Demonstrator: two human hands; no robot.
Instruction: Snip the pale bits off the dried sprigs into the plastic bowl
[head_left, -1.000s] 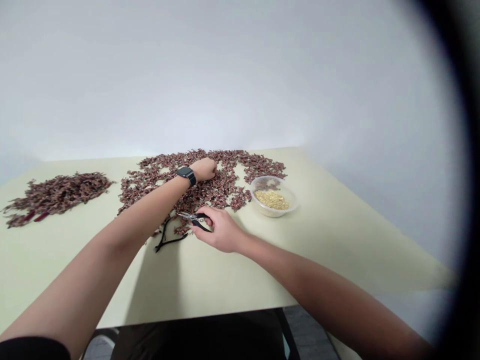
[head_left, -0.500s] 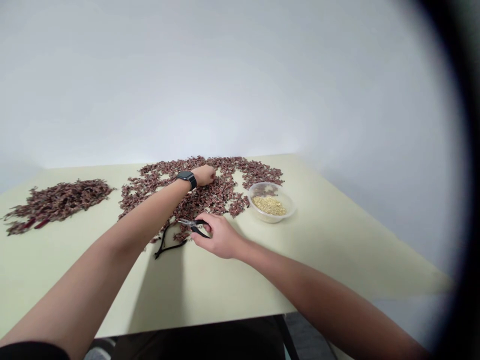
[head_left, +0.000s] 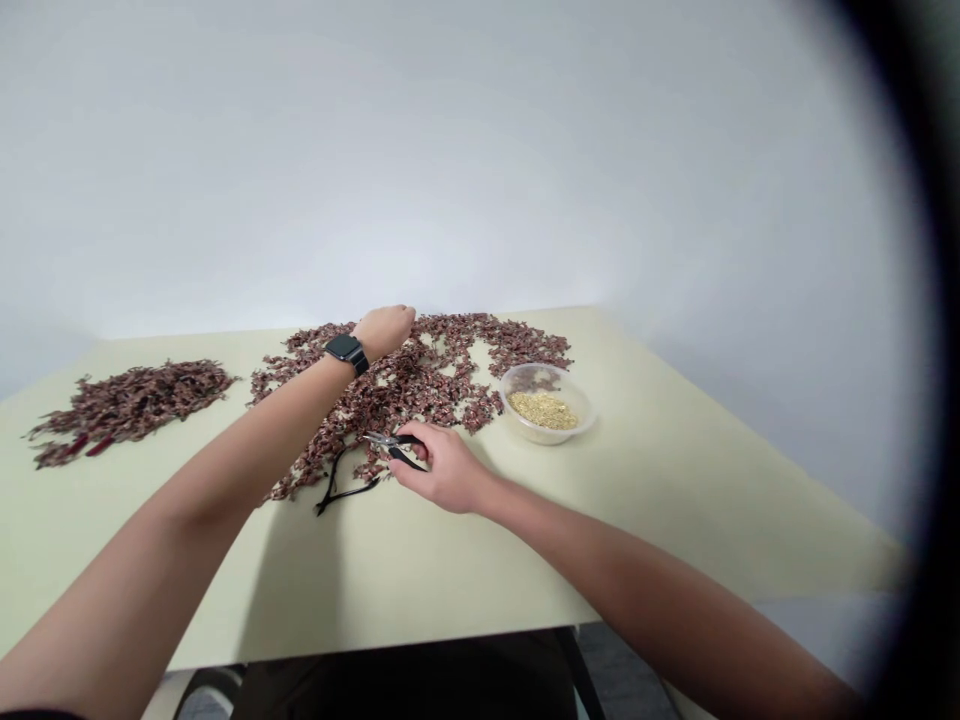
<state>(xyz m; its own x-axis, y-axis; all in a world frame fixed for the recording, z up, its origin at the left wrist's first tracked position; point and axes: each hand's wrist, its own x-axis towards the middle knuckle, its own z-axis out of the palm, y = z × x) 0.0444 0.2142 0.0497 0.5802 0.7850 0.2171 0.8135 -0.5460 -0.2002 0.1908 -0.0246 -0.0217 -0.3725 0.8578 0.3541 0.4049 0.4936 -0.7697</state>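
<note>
One right hand (head_left: 444, 469) around black-handled pliers (head_left: 390, 441), left hand (head_left: 385, 330) over brown pieces (head_left: 412, 385), its grip unclear.

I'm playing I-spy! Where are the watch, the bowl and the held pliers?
Watch (head_left: 345, 348): head view, on its dark screen.
Bowl (head_left: 545, 436): head view, on its front wall.
Held pliers (head_left: 387, 440): head view, on their metal part.

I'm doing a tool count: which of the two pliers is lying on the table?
The black pliers with handles spread, at the near edge of the larger brown pile; the other pair, silver-tipped, is in the right hand.
</note>
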